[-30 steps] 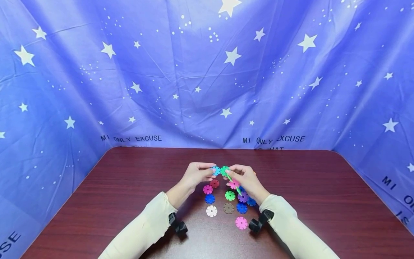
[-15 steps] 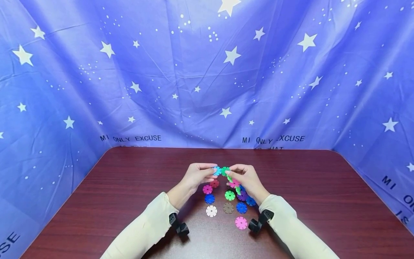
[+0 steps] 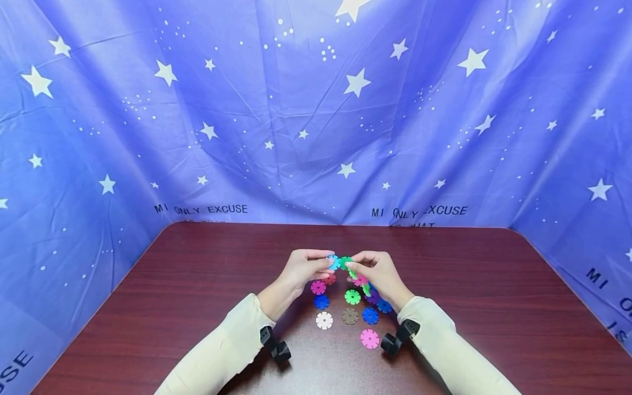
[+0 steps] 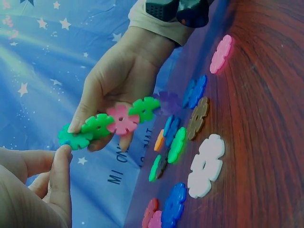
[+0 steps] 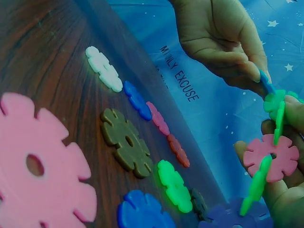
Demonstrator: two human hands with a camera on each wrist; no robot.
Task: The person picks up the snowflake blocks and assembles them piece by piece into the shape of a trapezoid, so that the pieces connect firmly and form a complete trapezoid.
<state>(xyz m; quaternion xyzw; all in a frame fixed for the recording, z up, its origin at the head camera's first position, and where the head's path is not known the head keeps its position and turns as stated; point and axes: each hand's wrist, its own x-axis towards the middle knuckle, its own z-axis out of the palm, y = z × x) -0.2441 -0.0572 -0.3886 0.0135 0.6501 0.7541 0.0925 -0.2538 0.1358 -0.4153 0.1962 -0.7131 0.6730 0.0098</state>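
Above the dark red wood-grained table (image 3: 148, 307), your left hand (image 3: 300, 269) pinches one light-blue notched plastic disc (image 3: 334, 263); its edge meets one deep-green notched plastic disc (image 3: 344, 263), pinched in your right hand (image 3: 380, 272). Linked on from it follow four more: one bright-green notched plastic disc (image 4: 96, 125), one rose-pink notched plastic disc (image 4: 122, 127), a second bright-green disc (image 4: 144, 110) and one purple notched plastic disc (image 4: 168, 103). Flat on the table, leftmost, lie one red notched plastic disc (image 3: 330, 279), one magenta disc (image 3: 318, 291), one blue disc (image 3: 321, 305) and one white disc (image 3: 324, 325).
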